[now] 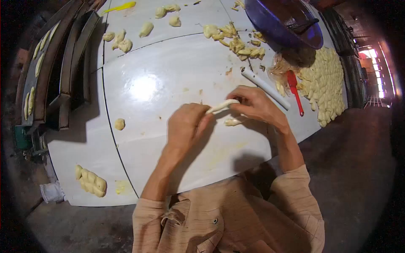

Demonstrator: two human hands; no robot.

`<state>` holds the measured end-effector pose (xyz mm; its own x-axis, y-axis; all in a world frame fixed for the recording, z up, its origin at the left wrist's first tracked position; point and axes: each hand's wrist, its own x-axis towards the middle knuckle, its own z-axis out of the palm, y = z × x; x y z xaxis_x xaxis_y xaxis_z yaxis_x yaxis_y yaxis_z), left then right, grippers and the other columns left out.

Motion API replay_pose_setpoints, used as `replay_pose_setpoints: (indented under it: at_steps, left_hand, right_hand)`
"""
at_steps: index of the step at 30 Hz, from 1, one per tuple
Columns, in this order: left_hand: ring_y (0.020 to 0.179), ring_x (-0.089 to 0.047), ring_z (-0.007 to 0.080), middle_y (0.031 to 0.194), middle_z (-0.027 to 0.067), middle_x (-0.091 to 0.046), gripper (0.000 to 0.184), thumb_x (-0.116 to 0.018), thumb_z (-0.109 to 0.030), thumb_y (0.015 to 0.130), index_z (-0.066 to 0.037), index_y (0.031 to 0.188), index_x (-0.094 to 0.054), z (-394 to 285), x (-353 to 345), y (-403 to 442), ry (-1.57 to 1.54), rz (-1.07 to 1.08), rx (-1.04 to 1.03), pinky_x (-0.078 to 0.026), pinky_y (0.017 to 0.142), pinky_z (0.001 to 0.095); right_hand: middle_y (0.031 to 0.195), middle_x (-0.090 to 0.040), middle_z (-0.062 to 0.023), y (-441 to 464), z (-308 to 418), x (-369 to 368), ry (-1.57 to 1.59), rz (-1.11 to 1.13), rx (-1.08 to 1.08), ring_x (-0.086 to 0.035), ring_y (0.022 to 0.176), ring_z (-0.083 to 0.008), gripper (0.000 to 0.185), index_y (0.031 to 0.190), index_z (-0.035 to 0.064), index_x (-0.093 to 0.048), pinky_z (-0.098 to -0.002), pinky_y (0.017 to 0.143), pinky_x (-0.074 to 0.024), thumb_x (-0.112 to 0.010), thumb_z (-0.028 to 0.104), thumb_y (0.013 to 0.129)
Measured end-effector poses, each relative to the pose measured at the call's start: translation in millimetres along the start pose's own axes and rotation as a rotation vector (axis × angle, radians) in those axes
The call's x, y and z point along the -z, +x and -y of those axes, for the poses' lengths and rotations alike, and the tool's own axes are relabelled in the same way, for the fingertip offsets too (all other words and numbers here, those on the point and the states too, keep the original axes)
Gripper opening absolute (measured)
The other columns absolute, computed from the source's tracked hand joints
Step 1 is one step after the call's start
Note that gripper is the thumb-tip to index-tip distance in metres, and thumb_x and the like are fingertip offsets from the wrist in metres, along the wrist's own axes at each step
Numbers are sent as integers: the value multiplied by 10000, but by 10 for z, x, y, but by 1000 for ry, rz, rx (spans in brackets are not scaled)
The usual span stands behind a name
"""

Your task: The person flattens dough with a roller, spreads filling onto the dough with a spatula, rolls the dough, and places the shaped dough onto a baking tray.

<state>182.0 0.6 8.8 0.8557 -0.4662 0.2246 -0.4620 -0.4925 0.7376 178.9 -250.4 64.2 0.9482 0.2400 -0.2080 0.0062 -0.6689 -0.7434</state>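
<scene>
A short strip of pale dough (221, 107) is stretched between my two hands, just above the white tabletop (139, 156). My left hand (185, 124) pinches its left end, and my right hand (255, 105) grips the other end with bent fingers. Below my right hand, another small dough piece (234, 122) lies on the table, partly in shadow. A white tube (265, 88) rests just beyond my right hand. To the left of my left hand sits a small round dough ball (120, 124).
Dark metal trays (67, 71) stand at the left, one holding dough strips. A purple basin (282, 21) sits at the far right, near dough scraps (240, 46), a red spatula (295, 90) and many dough pieces (322, 84). A yellow scraper (122, 6) and shaped dough (91, 182) lie leftward.
</scene>
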Motion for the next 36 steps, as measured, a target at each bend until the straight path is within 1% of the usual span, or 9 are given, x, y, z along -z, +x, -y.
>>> replay_pose_setpoints:
  at_steps: [2,5,6,12,17,22,30,33,36]
  left_hand:
    - [849,-671,320,900,110,-711,182,-714,-203,923,-58,1028,-744,-171,-210,108,-99,-3,0,-531,726,440]
    - [839,-652,315,923,103,-695,203,-731,-238,916,-61,1015,-748,-272,-464,151,-7,71,-24,-515,713,456]
    - [850,-648,311,939,99,-687,229,-742,-250,905,-62,1035,-742,-276,-525,133,23,83,-43,-514,717,455]
    - [906,-660,351,985,137,-688,466,-834,-215,780,-30,1182,-689,-412,-491,98,37,209,-44,-539,760,464]
    - [755,-655,327,884,126,-644,207,-683,-99,895,-27,1087,-659,-410,-599,59,107,206,-44,-535,656,458]
    - [853,-659,322,1024,123,-618,390,-683,-126,908,-60,1279,-583,-538,-536,78,111,137,-8,-544,716,468]
    - [857,-671,327,945,110,-636,219,-728,-152,862,-71,1056,-668,-560,-645,195,174,311,34,-547,730,475]
    - [860,-664,346,960,114,-640,265,-722,-141,859,-77,1110,-666,-515,-672,192,159,288,24,-542,726,481]
    - [931,-661,376,1004,138,-653,479,-733,-117,850,-86,1306,-588,-586,-663,228,107,262,42,-547,770,492]
  right_hand:
    - [907,-669,-87,-169,-152,129,-61,-61,-46,-609,750,-172,263,1099,-15,-721,-341,682,-497,-706,123,876]
    - [985,-696,-188,-338,-383,174,-54,-35,-74,-677,909,-351,277,1095,-6,-711,-433,831,-529,-639,181,903]
    - [985,-674,-170,-363,-507,102,-125,-54,11,-655,916,-364,255,1094,3,-712,-445,848,-522,-656,180,920]
    - [1026,-633,-161,-561,-520,64,-284,-1,132,-628,968,-354,360,1195,23,-684,-436,845,-509,-749,190,883]
    - [1058,-656,-172,-604,-761,-30,-321,-18,260,-631,973,-392,354,1130,12,-676,-470,852,-508,-788,146,822]
    - [1048,-660,-163,-558,-574,45,-365,-139,301,-639,948,-370,410,1167,29,-683,-458,834,-524,-803,197,812]
    - [999,-686,-160,-550,-672,189,-282,96,176,-669,919,-355,532,1282,32,-671,-433,829,-531,-807,304,845]
    - [991,-708,-204,-248,-523,462,-223,78,8,-680,926,-393,635,1436,32,-553,-452,825,-525,-701,382,928]
    - [880,-704,-208,410,-468,689,-120,-1,-133,-679,857,-419,585,1384,29,-575,-474,782,-522,-634,435,967]
